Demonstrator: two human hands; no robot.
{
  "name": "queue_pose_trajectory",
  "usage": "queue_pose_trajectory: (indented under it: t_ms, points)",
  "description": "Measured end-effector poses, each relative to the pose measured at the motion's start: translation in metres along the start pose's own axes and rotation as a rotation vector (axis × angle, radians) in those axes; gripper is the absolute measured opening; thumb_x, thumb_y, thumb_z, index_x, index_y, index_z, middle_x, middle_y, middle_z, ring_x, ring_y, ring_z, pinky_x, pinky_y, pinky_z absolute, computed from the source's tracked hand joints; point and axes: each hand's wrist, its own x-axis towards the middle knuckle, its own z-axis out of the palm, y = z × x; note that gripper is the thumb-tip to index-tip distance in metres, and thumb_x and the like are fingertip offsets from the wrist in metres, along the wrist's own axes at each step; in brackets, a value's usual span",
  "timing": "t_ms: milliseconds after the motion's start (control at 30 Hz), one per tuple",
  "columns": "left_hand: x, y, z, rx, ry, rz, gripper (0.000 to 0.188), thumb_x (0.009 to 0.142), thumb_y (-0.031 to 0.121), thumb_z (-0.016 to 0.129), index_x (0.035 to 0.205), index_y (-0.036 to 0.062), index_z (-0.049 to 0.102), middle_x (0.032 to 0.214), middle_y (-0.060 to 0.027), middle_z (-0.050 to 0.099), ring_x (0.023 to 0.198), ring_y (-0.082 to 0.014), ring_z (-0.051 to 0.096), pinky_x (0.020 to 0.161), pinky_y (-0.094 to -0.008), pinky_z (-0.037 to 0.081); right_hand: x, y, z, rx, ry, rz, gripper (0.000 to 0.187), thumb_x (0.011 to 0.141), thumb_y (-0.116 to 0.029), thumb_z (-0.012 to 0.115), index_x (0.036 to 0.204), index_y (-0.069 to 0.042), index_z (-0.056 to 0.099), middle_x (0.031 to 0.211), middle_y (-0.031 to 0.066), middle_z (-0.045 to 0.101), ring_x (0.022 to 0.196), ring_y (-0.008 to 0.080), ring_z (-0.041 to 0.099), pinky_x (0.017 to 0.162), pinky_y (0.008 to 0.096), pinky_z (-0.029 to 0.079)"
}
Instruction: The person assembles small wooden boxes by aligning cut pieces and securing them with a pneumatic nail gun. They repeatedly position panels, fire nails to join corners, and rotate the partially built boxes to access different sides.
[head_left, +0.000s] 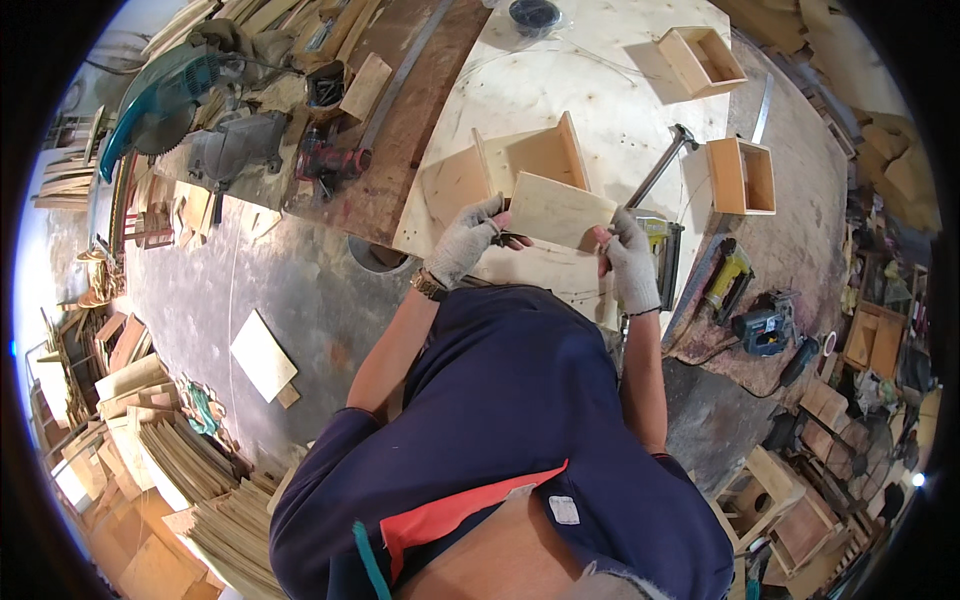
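A thin, pale wooden panel (pixel 560 208) is held tilted in front of me, over the near side of a light plywood sheet. My left hand (pixel 463 242), in a grey glove with bare fingertips, is closed on its left edge; a small dark thing by those fingers cannot be made out. At the panel's right corner, my right hand (pixel 631 262), gloved alike, grips with thumb and fingers. Just beyond stands a partly joined wooden box (pixel 545 152), its lower part hidden by the panel. A hammer (pixel 655 172) and a yellow-green nail gun (pixel 662 240) lie beside my right hand.
Two open wooden boxes (pixel 700 62) (pixel 741 178) sit at the right of the plywood sheet (pixel 620 70). Further right lie another yellow nail gun (pixel 728 280) and a blue jigsaw (pixel 764 325). A red drill (pixel 330 160), a vise (pixel 237 148) and a circular saw (pixel 160 105) are left.
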Motion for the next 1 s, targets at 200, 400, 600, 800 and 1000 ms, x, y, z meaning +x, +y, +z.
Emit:
queue_pose_trajectory:
  t_ms: [200,400,600,800,1000]
  points:
    - [0.006,-0.012,-0.014,0.606,0.414,0.283,0.039,0.106,0.019,0.063,0.137,-0.0044,0.059,0.093,-0.0111,0.071,0.077,-0.0164,0.070,0.072,-0.0321,0.055,0.007,-0.036,-0.020,-0.478,-0.022,-0.296,0.023,0.093,-0.006,0.073,0.114,0.001,0.067,0.093,0.0097,0.074,0.084,0.0200,0.072,0.077,0.0334,0.056]
    - [0.017,0.015,-0.001,1.073,0.548,0.057,0.049,0.097,0.021,0.071,0.142,0.0043,0.061,0.079,-0.0121,0.070,0.074,-0.0256,0.070,0.070,-0.0385,0.055,0.031,-0.043,-0.001,-0.889,-0.108,-0.576,0.022,0.093,-0.007,0.063,0.114,-0.010,0.064,0.105,0.0189,0.075,0.093,0.0418,0.072,0.076,0.0455,0.057]
    - [0.035,-0.008,-0.050,1.069,0.420,0.208,0.060,0.092,0.017,0.070,0.151,0.0151,0.058,0.088,-0.0136,0.072,0.079,-0.0307,0.070,0.073,-0.0435,0.056,0.053,-0.042,0.014,-1.033,-0.251,-0.437,0.026,0.091,-0.004,0.064,0.116,-0.012,0.064,0.092,0.0115,0.075,0.091,0.0317,0.074,0.088,0.0438,0.057]
    - [0.039,-0.005,-0.058,1.058,0.368,0.183,0.057,0.092,0.020,0.069,0.148,0.0189,0.061,0.097,-0.0125,0.073,0.082,-0.0304,0.069,0.076,-0.0436,0.055,0.077,-0.016,0.001,-1.063,-0.295,-0.637,0.021,0.087,-0.004,0.068,0.106,-0.013,0.066,0.092,0.0071,0.076,0.094,0.0262,0.075,0.126,0.0533,0.033]
    - [0.033,0.003,-0.053,1.156,0.378,0.138,0.056,0.091,0.023,0.070,0.146,0.0180,0.062,0.106,-0.0133,0.070,0.085,-0.0318,0.067,0.077,-0.0442,0.054,0.063,-0.025,0.006,-1.133,-0.208,-0.686,0.014,0.090,-0.006,0.068,0.101,-0.013,0.064,0.105,0.0079,0.073,0.122,0.0255,0.067,0.129,0.0627,0.019]
